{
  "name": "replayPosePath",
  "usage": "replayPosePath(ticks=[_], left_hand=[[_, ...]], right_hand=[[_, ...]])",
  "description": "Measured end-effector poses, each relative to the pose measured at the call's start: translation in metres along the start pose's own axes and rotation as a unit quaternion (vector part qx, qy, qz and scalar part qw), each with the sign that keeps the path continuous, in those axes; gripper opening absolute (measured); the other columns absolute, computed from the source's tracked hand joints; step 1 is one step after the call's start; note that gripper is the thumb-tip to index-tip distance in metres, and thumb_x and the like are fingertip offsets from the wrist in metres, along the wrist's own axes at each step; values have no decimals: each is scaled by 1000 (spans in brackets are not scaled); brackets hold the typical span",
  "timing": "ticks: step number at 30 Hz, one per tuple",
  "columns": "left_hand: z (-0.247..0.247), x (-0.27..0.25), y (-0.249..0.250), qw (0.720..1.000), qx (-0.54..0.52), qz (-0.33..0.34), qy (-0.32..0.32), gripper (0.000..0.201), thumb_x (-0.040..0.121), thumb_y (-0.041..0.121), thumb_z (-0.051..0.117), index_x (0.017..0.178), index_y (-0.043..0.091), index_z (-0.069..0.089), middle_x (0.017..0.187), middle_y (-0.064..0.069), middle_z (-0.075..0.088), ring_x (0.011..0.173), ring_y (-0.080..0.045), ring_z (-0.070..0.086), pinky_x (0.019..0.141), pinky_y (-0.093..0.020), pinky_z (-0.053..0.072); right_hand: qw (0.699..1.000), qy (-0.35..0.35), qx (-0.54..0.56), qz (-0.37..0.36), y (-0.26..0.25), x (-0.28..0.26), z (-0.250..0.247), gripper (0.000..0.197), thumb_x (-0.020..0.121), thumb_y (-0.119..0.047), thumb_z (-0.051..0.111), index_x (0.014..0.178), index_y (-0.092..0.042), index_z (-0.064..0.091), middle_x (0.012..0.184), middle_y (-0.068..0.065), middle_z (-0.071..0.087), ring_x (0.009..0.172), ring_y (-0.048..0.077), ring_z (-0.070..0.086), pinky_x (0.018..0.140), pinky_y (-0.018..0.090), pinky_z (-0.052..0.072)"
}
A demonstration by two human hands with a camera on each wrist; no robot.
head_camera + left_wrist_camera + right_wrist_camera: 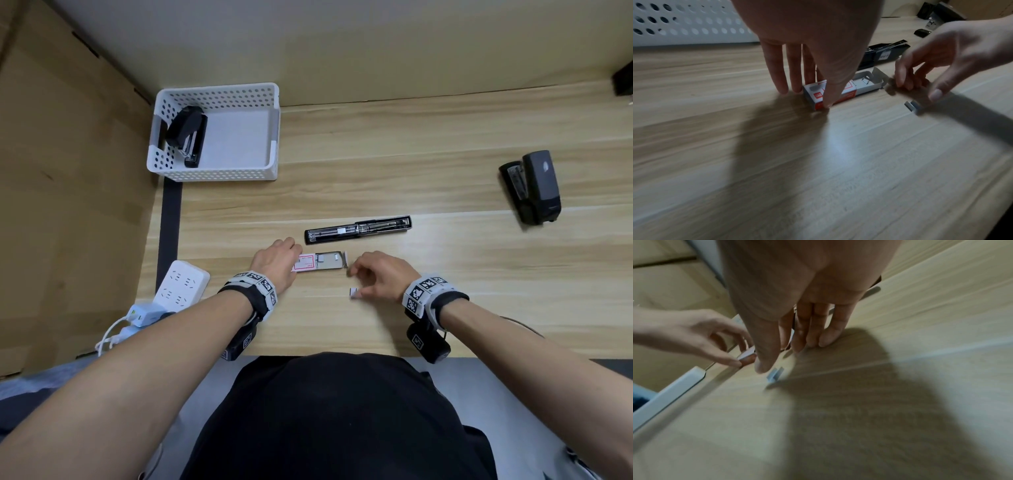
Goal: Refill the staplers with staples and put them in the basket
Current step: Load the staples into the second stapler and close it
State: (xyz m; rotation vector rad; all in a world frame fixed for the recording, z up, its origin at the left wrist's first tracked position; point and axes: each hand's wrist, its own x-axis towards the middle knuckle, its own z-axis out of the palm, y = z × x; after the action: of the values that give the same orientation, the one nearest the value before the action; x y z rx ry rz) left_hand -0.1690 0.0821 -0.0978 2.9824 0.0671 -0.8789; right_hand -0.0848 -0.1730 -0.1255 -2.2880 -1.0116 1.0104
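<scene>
My left hand [289, 262] pinches the red and white staple box [305, 266] between thumb and fingers, holding it on the table. The box's grey tray [330, 262] is slid out to the right, with staples in it [865, 80]. My right hand [356, 281] hovers at the tray's open end with its fingertips [824, 342] on the wood and nothing in it. A short staple strip [354, 293] lies on the table just under its thumb [935, 95]. An opened black stapler [358, 228] lies flat just beyond the box. A second black stapler [534, 188] stands far right.
A white perforated basket [219, 92] at the back left holds one black stapler [186, 135]. A white power strip [181, 284] with plugs and cables sits at the table's left front edge. Cardboard walls stand at the left and back.
</scene>
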Motion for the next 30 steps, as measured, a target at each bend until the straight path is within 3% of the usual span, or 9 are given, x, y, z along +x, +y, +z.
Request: replayPosePath(ticks=[3,5,11,16,20,23,26,30], left_hand=[[2,-1,2,1000,-1,-1,6,34,87,24,61,119,17,51,115,-3,48,105,-23,51,60,-33,39],[3,-3,4,1000,-8,1,11,42,85,24,63,124,17,49,118,-3,47,107,-24,49,61,-35,42],[4,-17,10,998,-30,34,44,64,79,23,70,136,14,43,130,-6,46,114,-26,46,74,-39,48],[3,-29,11,991,-57,69,100,58,78,20,68,132,11,49,129,-8,50,117,-27,46,81,-39,48],[1,-34,16,973,-95,125,171,34,84,16,63,118,13,58,113,-3,57,103,-21,52,72,-32,48],[-1,-34,19,973,-106,137,155,23,90,23,60,112,15,61,107,-1,57,100,-18,52,67,-33,50],[0,-30,19,978,-131,107,124,19,91,27,57,107,18,63,105,1,57,105,-19,51,73,-34,49],[4,-26,16,980,-147,84,108,16,91,28,55,102,21,63,103,4,58,106,-17,51,75,-33,49]], right_hand=[[998,-35,-48,-28,3,-2,7,46,75,-43,77,116,-33,58,116,-11,54,110,10,47,82,34,49],[997,-34,-58,-33,3,0,10,43,77,-39,75,117,-33,60,117,-9,53,113,14,47,83,35,49],[995,-10,-85,-57,-2,6,14,23,82,-38,70,102,-32,62,108,-8,54,107,14,47,76,33,47],[992,24,-100,-79,-4,5,18,20,88,-49,57,92,-29,56,99,-9,56,96,14,50,70,31,47],[998,59,-28,-9,-10,6,15,26,85,-54,58,84,-29,58,85,-11,59,81,11,53,68,30,46],[998,48,-17,28,-14,13,10,31,88,-54,57,83,-25,67,79,-6,66,74,16,60,66,30,47],[996,-4,-68,55,-17,20,6,31,91,-51,56,90,-24,70,86,1,69,82,23,62,70,32,48],[989,-29,-61,132,-17,27,5,34,85,-55,61,84,-22,70,84,1,67,83,25,61,72,34,51]])
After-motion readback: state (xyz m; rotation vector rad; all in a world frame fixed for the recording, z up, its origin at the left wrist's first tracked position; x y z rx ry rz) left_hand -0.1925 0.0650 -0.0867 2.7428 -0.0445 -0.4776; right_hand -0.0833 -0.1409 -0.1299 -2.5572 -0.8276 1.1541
